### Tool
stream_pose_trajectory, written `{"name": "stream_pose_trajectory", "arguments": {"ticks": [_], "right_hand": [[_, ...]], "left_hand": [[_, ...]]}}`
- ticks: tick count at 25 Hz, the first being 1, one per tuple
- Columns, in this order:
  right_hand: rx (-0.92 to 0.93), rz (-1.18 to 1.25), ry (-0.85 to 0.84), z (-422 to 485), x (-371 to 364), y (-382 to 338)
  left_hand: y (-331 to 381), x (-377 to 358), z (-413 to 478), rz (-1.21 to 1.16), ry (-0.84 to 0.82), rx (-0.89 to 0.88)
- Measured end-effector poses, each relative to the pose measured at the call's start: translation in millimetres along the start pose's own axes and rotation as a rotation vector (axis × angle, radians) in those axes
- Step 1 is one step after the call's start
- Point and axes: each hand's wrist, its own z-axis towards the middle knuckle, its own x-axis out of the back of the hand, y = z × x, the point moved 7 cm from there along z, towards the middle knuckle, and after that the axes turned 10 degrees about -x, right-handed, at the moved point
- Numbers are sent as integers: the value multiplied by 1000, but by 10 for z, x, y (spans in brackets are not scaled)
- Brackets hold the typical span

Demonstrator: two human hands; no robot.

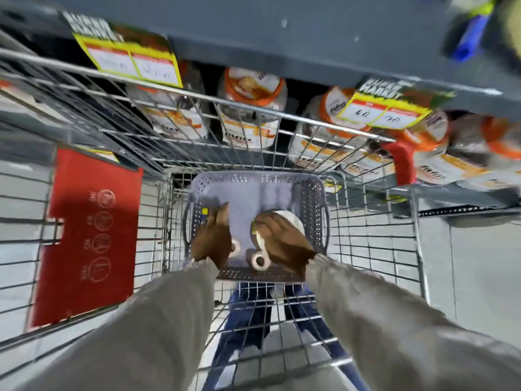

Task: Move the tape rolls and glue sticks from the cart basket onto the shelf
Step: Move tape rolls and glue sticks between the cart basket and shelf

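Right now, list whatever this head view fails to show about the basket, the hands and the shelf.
- Left hand: its grip is hidden by its own back; a yellow-tipped item beside it is blurred.
- Right hand: covers most of a white tape roll.
- Basket contents: partly hidden under both hands, so no count.
- Price tags: motion blur makes the print unreadable.
- Blue object: smeared, cut by the top edge.

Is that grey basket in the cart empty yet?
Not empty: tape rolls lie inside the basket beside both hands.

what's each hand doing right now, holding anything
Left hand: in the basket, fingers on a small item, grip cannot be told.
Right hand: closed on a large tape roll.
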Motion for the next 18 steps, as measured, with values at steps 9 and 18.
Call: {"name": "stream_pose_trajectory", "arguments": {"ticks": [9, 18], "right_hand": [[-58, -165, 895, 340, 2850, 42], [-710, -170, 762, 371, 3629, 1110]], "left_hand": [[1690, 1918, 357, -205, 838, -500], [3293, 2316, 1506, -10, 452, -513]]}}
